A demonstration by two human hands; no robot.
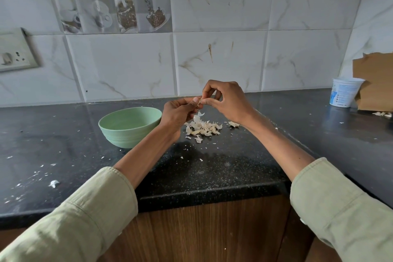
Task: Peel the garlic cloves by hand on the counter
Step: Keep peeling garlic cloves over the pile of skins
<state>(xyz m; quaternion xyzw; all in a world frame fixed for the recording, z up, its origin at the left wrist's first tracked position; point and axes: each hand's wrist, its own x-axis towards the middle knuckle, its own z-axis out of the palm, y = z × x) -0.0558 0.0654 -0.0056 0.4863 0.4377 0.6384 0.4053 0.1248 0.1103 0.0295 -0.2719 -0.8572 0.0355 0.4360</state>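
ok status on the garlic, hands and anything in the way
Left hand and right hand both pinch one garlic clove above the counter. Peel pile below. Green bowl left of it; nothing blocking.

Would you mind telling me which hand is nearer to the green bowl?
Left. The left hand is just beside the green bowl rim, on its right; the right hand is farther right.

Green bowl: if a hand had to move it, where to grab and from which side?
Take the green bowl by its rim, likely from its left side. It stands upright with the mouth open, so a thumb can hook inside; the wall tapers to a small base, poor for a side grasp. The left hand and right hand, pinching a garlic clove, crowd the right.
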